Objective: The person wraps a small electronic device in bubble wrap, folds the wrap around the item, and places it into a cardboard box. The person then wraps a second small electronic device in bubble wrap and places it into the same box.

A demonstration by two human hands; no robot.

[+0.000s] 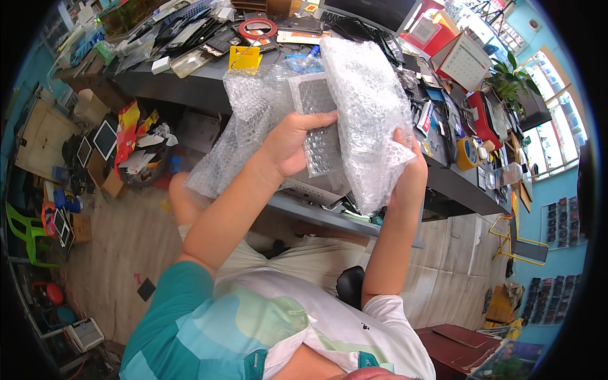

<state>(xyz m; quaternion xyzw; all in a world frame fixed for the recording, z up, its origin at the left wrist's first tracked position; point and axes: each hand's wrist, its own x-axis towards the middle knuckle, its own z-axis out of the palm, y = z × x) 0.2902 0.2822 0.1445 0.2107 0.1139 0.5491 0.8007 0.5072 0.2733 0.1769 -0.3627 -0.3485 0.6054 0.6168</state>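
Note:
In front of my chest, at the desk's front edge, I hold a thick clear bubble-wrap bundle [367, 107] upright and slightly tilted. My right hand [408, 171] grips its lower right side, with some fingers hidden behind the film. My left hand [291, 142] has its thumb laid across the left edge of the bundle; its other fingers are behind a flat rectangular piece in bubble film [310, 95] beside it. Loose bubble wrap [244, 133] trails from there down past my left forearm. What the bundle holds inside, if anything, I cannot make out.
The dark desk [171, 88] is crowded with phone parts, a red tape roll [258, 28], a yellow holder [246, 58] and a laptop [373, 12]. Yellow tape [467, 153] and a calendar [462, 61] stand at right. A full waste bin [142, 158] is at left.

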